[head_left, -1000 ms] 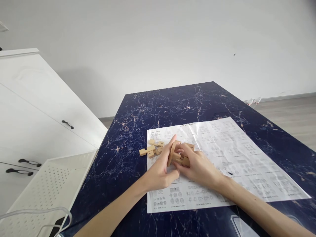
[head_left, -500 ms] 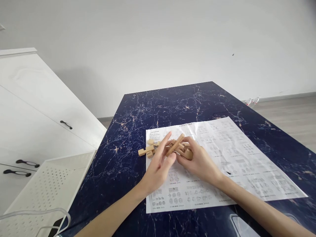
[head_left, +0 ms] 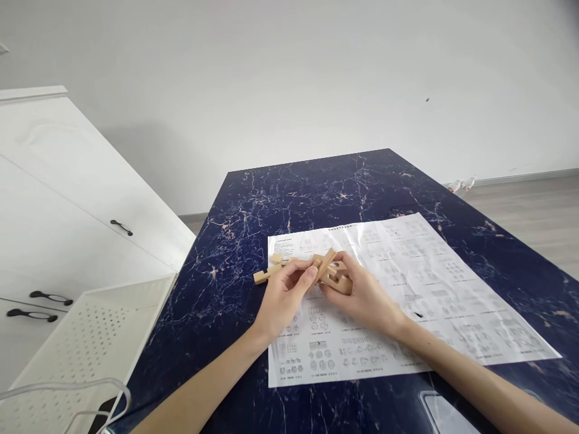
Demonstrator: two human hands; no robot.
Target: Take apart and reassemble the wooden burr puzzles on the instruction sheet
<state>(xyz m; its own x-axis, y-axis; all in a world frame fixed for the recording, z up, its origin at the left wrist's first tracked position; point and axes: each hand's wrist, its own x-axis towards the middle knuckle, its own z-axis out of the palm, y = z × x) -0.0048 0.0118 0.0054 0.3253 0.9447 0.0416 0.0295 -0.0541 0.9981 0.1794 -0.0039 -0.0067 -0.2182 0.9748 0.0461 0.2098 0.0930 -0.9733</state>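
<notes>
While notched wooden blocks (head_left: 340, 283) sit over the left half of the crinkled paper (head_left: 446, 337), the curled right hand (head_left: 368, 295) clasps them; the left hand (head_left: 281, 296) pinches a slanting wooden stick (head_left: 326, 265). Loose blocks (head_left: 261, 277) straddle the paper's left edge, marbled table (head_left: 312, 190) beneath.

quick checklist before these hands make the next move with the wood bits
1. Left hand grips the slanted wooden piece: ok, thumb pressed on it.
2. Right hand holds the notched wooden piece: ok, between thumb and fingers.
3. Notches lined up where the pieces meet: cannot tell, fingers hide the spot.
4. Printed sheet fully readable: not ok, hands and right forearm cover parts of it.
5. All loose wooden pieces countable: not ok, the left hand partly hides them.
</notes>
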